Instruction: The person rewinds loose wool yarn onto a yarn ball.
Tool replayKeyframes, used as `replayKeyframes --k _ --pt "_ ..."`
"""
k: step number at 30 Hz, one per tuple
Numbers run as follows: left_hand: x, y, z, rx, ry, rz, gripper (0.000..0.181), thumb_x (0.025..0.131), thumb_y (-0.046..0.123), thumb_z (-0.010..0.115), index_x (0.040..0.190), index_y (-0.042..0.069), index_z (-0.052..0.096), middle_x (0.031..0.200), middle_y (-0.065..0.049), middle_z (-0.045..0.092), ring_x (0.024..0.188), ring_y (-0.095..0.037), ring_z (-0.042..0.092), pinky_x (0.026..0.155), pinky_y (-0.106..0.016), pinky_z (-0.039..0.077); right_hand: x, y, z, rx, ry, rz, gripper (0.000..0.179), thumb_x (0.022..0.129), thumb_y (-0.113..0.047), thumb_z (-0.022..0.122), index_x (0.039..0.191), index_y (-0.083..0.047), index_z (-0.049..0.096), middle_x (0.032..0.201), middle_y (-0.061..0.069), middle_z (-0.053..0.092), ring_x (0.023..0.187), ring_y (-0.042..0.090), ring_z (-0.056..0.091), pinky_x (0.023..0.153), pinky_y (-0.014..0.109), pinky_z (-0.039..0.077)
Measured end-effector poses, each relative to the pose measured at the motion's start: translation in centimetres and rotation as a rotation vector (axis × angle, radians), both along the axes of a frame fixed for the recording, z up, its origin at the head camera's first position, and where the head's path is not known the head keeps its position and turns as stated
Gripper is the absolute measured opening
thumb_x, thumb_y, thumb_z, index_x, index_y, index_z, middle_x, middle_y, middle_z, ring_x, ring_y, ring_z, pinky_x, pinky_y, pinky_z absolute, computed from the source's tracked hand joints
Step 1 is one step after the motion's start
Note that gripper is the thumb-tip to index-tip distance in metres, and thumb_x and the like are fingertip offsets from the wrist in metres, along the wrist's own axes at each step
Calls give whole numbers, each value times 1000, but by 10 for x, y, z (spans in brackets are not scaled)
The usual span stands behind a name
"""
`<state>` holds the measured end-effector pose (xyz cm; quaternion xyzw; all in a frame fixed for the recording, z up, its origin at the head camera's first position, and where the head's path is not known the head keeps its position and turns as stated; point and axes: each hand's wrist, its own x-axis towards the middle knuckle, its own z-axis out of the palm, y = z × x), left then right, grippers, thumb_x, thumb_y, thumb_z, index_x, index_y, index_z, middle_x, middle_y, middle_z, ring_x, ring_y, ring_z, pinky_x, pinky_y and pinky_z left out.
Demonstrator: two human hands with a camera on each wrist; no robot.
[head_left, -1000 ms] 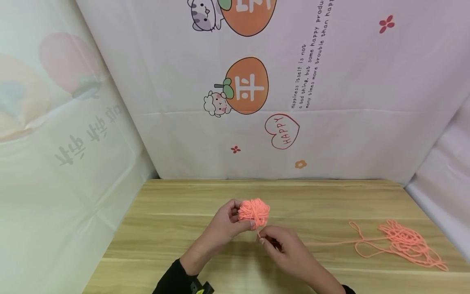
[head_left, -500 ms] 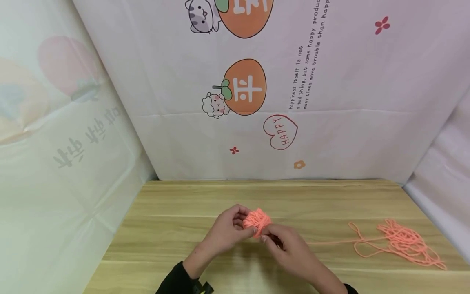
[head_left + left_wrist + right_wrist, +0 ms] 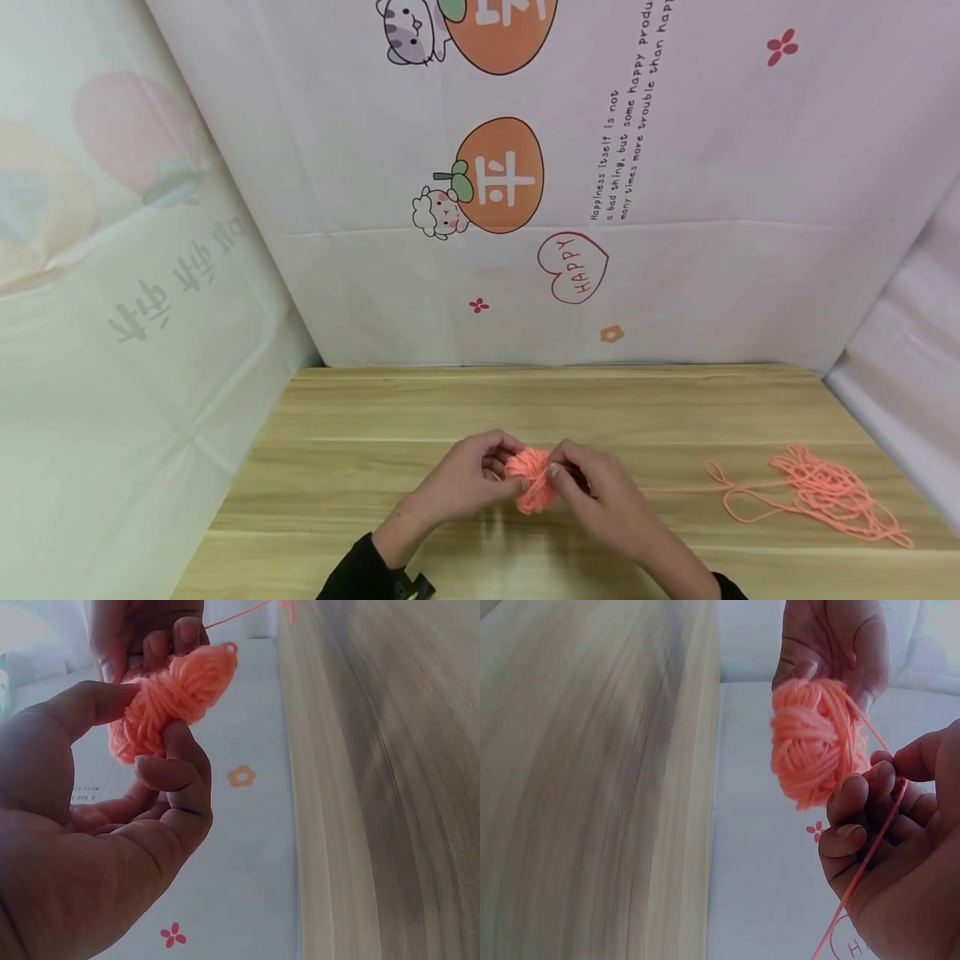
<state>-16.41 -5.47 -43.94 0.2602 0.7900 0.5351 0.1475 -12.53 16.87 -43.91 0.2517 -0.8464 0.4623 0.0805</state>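
Observation:
A ball of coral-orange yarn (image 3: 534, 483) is held above the table by my left hand (image 3: 465, 475), thumb on the near side and fingers behind. In the left wrist view the yarn ball (image 3: 176, 697) sits between thumb and fingertips, its strands wound crosswise. My right hand (image 3: 603, 500) is close against the ball's right side. The right wrist view shows this right hand (image 3: 900, 832) pinching a single yarn strand (image 3: 874, 851) between thumb and index finger. From the ball the strand passes through the pinch and down across the palm.
A loose heap of the same yarn (image 3: 840, 496) lies at the right of the wooden table (image 3: 360, 458), with a strand running from it to the right hand. A white printed cloth (image 3: 420, 283) hangs behind the table, and more cloth hangs at both sides.
The yarn ball has come down and slightly right, and has turned in the left hand. My right hand has risen from below the ball to its right side, still with the strand.

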Motion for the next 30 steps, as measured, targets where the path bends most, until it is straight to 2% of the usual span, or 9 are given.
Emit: replayKeyframes --k 3,10,13,19,24,30 --pt "0 0 -1 3 25 -45 32 85 22 73 115 15 62 99 2 64 86 -14 61 73 -28 55 -1 1 0 -8 11 -6 18 99 -7 55 88 -19 61 65 -10 51 52 2 41 42 21 39" --pt "2 -1 1 -2 43 -103 29 87 26 72 113 16 62 99 2 64 85 -13 61 71 -27 55 9 -5 24 -62 34 -32 19 96 0 56 85 -14 61 63 -8 51 52 2 40 41 21 37" --pt "3 -2 4 -16 58 -128 29 87 27 72 112 17 63 98 4 64 86 -12 60 71 -25 54 5 -2 18 -66 32 -46 20 97 -1 56 84 -16 61 63 -7 50 52 2 40 41 20 36" --pt "4 -3 8 -35 113 -216 26 88 27 71 112 20 64 97 6 64 86 -10 61 67 -23 52 -7 5 -3 -47 58 -51 21 97 -5 58 84 -21 61 63 -11 48 53 3 41 41 21 38" --pt "4 -3 8 -28 131 -273 25 89 26 70 113 21 63 97 8 64 87 -8 61 65 -20 50 -10 7 -10 -56 78 -9 19 94 -2 60 85 -19 62 64 -9 48 53 3 42 41 22 38" --pt "3 -4 7 -2 140 -343 26 91 28 67 116 22 62 99 8 64 87 -8 61 64 -17 47 -10 8 -13 -68 48 21 19 94 -5 62 87 -22 63 64 -9 50 53 3 42 42 19 38"
